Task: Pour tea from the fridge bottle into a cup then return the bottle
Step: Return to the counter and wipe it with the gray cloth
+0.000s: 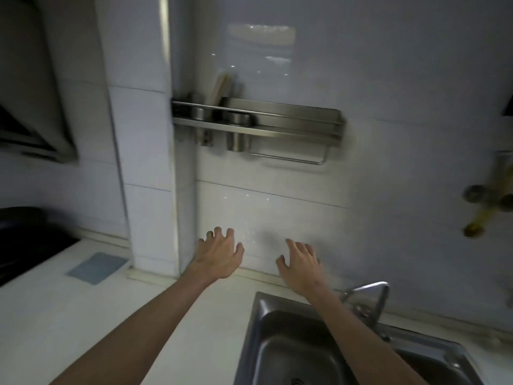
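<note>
Scanning from the left, a dark cooktop [19,245] sits at the edge of the tabletop [83,315], with a blue mat [95,266] lying flat just beside it. Neither the fridge, the bottle nor a cup shows anywhere in view, so the task looks barely begun. The first risk is that the person gropes about in dim light for things kept elsewhere.

Up on the tiled wall a steel rack [291,118] carries metal holders [236,119]; whether any would serve as a cup I cannot tell. Below it the left hand [222,255] hangs empty near the wall, fingers spread and loosely bent. The right hand [301,262] is just beside it, likewise empty and spread, its forearm crossing a corner of the sink [266,309].

Pouring here could go wrong in two ways. A cup set on the narrow strip by the sink rim might tip into the basin. A forearm swinging back could also strike the tap [374,293], which stands close by the right wrist. Farthest right, a brass valve [480,207] juts from the wall, one more thing to catch a lifted bottle.
</note>
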